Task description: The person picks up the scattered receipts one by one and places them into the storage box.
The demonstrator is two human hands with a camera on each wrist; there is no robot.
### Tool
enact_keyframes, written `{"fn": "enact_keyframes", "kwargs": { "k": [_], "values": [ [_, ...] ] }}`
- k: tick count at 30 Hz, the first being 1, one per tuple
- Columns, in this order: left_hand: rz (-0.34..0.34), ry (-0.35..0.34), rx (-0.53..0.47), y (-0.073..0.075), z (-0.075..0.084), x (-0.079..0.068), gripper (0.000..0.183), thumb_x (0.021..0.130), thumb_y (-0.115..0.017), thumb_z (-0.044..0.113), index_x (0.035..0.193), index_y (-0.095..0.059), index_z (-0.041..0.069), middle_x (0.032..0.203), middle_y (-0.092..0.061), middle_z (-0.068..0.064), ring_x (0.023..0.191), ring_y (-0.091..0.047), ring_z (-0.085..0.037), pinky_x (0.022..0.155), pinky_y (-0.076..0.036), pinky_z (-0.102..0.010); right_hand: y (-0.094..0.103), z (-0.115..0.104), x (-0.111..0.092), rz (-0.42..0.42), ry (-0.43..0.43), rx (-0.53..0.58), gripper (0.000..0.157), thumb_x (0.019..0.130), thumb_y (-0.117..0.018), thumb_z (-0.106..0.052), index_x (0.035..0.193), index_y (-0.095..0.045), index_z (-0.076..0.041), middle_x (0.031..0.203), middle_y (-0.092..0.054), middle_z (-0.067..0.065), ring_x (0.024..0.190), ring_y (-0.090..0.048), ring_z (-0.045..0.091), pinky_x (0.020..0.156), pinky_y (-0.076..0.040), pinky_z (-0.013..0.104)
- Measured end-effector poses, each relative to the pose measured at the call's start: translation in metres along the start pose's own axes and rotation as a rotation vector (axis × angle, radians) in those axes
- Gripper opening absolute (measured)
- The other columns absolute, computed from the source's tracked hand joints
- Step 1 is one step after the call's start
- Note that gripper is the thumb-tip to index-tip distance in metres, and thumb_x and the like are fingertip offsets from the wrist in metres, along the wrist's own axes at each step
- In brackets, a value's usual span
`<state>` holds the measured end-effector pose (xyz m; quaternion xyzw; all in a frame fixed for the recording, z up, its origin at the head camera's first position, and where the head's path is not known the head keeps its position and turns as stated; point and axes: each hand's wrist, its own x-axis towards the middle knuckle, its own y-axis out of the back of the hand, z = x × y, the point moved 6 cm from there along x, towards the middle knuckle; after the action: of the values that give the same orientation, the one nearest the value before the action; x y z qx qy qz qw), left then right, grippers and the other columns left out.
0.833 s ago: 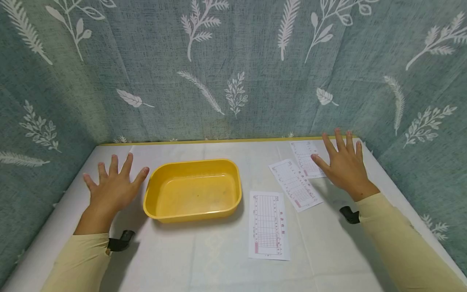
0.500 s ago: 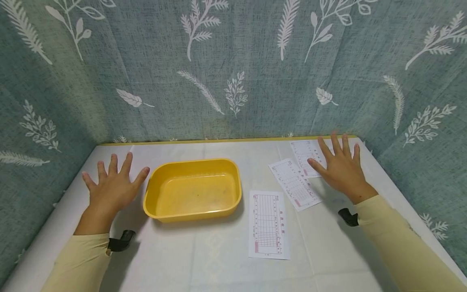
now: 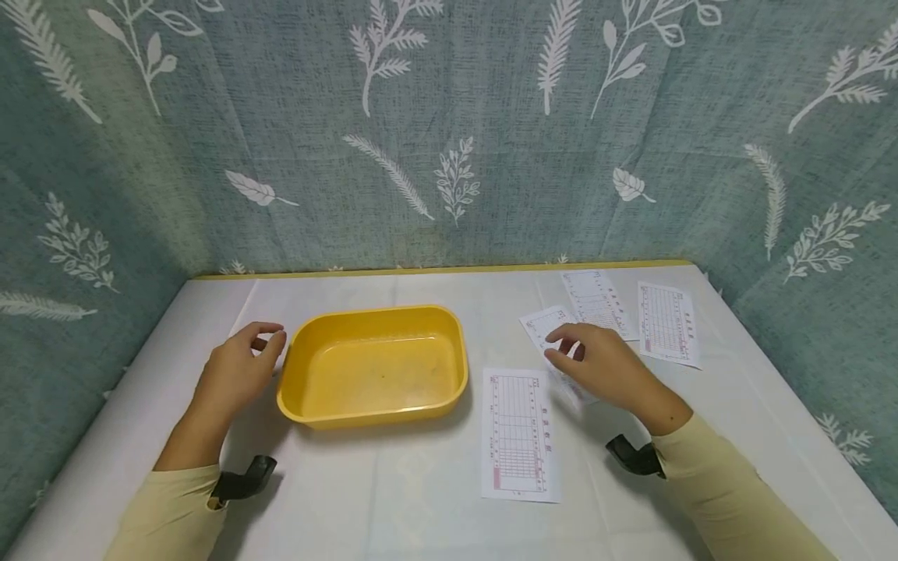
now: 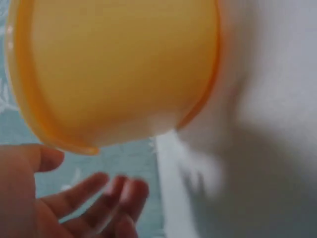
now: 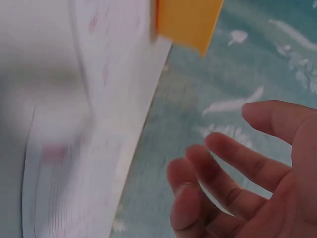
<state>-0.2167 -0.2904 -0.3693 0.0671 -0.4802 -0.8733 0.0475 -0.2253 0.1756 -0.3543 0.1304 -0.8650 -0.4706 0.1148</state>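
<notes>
My left hand (image 3: 235,370) hovers just beside the left end of a yellow plastic tub (image 3: 379,378), fingers loosely bent and nothing held. In the left wrist view its thumb and fingers are apart, near the tub's rim (image 4: 94,150). Over the slanted printed paper form (image 3: 543,321) is my right hand (image 3: 606,366), which covers part of that sheet. Its fingers are bent and spread from the thumb, with nothing between them, as the right wrist view shows. Another form (image 3: 519,436) lies flat between the tub and the right forearm.
Two more printed forms lie farther back: one sheet (image 3: 596,300) behind the right hand and one sheet (image 3: 668,321) to its right. A patterned green cloth (image 3: 449,156) walls the back and sides of the white-covered table (image 3: 421,499).
Both hands went from flat, spread fingers to bent ones. The right hand moved left and nearer, uncovering the far-right form. The left hand shifted slightly toward the tub.
</notes>
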Motion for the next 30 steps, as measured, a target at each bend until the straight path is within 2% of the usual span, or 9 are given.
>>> {"fn": "enact_keyframes", "kwargs": {
  "k": [2, 5, 7, 8, 9, 17, 20, 25, 30],
  "values": [
    [-0.060, 0.015, -0.104, -0.007, -0.006, 0.001, 0.063, 0.105, -0.033, 0.051, 0.146, -0.047, 0.005, 0.124, -0.060, -0.025, 0.086, -0.068, -0.027, 0.068, -0.056, -0.035, -0.010, -0.006, 0.000, -0.012, 0.020, 0.007, 0.025, 0.094, -0.068, -0.026, 0.113, -0.071, -0.009, 0.085, -0.068, 0.000, 0.065, -0.056, 0.012, 0.073, -0.052, 0.039],
    [-0.147, 0.031, -0.249, -0.017, -0.011, 0.002, 0.062, 0.106, -0.031, 0.048, 0.147, -0.044, 0.004, 0.124, -0.056, -0.024, 0.082, -0.064, -0.021, 0.068, -0.057, -0.029, -0.023, -0.005, -0.001, -0.038, 0.014, 0.012, 0.024, 0.094, -0.069, -0.025, 0.112, -0.071, -0.010, 0.080, -0.064, -0.003, 0.057, -0.049, 0.009, 0.068, -0.051, 0.039],
    [-0.176, 0.036, -0.316, -0.022, -0.012, 0.002, 0.060, 0.107, -0.030, 0.045, 0.148, -0.043, 0.004, 0.125, -0.053, -0.023, 0.085, -0.061, -0.021, 0.069, -0.058, -0.027, -0.028, -0.003, -0.002, -0.056, 0.003, 0.015, 0.025, 0.093, -0.069, -0.024, 0.113, -0.070, -0.010, 0.079, -0.062, -0.002, 0.054, -0.046, 0.009, 0.065, -0.049, 0.034],
    [-0.183, 0.036, -0.337, -0.023, -0.012, 0.002, 0.058, 0.107, -0.031, 0.043, 0.148, -0.042, 0.004, 0.126, -0.052, -0.022, 0.086, -0.060, -0.021, 0.069, -0.058, -0.026, -0.031, -0.001, -0.003, -0.070, -0.006, 0.023, 0.026, 0.093, -0.069, -0.024, 0.114, -0.070, -0.010, 0.079, -0.062, -0.001, 0.053, -0.045, 0.009, 0.057, -0.045, 0.029],
    [-0.183, 0.033, -0.348, -0.024, -0.011, 0.001, 0.056, 0.106, -0.032, 0.040, 0.148, -0.042, 0.004, 0.126, -0.052, -0.022, 0.086, -0.059, -0.022, 0.069, -0.058, -0.026, -0.033, 0.000, -0.003, -0.083, -0.013, 0.032, 0.027, 0.093, -0.069, -0.024, 0.115, -0.069, -0.009, 0.080, -0.062, -0.001, 0.053, -0.044, 0.010, 0.050, -0.041, 0.026],
    [-0.192, 0.035, -0.365, -0.026, -0.018, 0.001, 0.052, 0.104, -0.037, 0.031, 0.149, -0.041, 0.004, 0.130, -0.055, -0.022, 0.085, -0.059, -0.020, 0.069, -0.057, -0.025, -0.043, 0.005, -0.001, -0.139, -0.011, 0.008, 0.037, 0.089, -0.073, -0.021, 0.122, -0.065, -0.006, 0.076, -0.058, 0.000, 0.054, -0.043, 0.010, 0.050, -0.037, 0.023],
    [-0.217, 0.024, -0.395, -0.027, -0.021, 0.002, 0.053, 0.105, -0.038, 0.032, 0.150, -0.039, 0.003, 0.117, -0.059, -0.017, 0.080, -0.059, -0.018, 0.068, -0.057, -0.026, -0.048, 0.007, -0.001, -0.180, -0.017, 0.002, 0.041, 0.088, -0.074, -0.020, 0.124, -0.063, -0.005, 0.070, -0.055, -0.001, 0.056, -0.045, 0.010, 0.050, -0.037, 0.022],
    [-0.295, -0.006, -0.500, -0.030, -0.027, 0.003, 0.055, 0.107, -0.038, 0.034, 0.153, -0.032, 0.004, 0.092, -0.065, -0.001, 0.073, -0.063, -0.013, 0.066, -0.057, -0.027, -0.054, 0.011, -0.002, -0.229, -0.048, -0.005, 0.048, 0.086, -0.078, -0.021, 0.128, -0.061, -0.008, 0.069, -0.053, -0.001, 0.059, -0.045, 0.011, 0.053, -0.037, 0.023],
    [-0.357, -0.048, -0.558, -0.034, -0.030, 0.004, 0.059, 0.108, -0.036, 0.041, 0.155, -0.028, 0.006, 0.091, -0.065, 0.005, 0.075, -0.064, -0.010, 0.067, -0.056, -0.027, -0.055, 0.013, -0.004, -0.245, -0.058, -0.045, 0.054, 0.083, -0.082, -0.022, 0.129, -0.059, -0.009, 0.074, -0.052, 0.000, 0.065, -0.046, 0.012, 0.059, -0.038, 0.025]
  ]
}}
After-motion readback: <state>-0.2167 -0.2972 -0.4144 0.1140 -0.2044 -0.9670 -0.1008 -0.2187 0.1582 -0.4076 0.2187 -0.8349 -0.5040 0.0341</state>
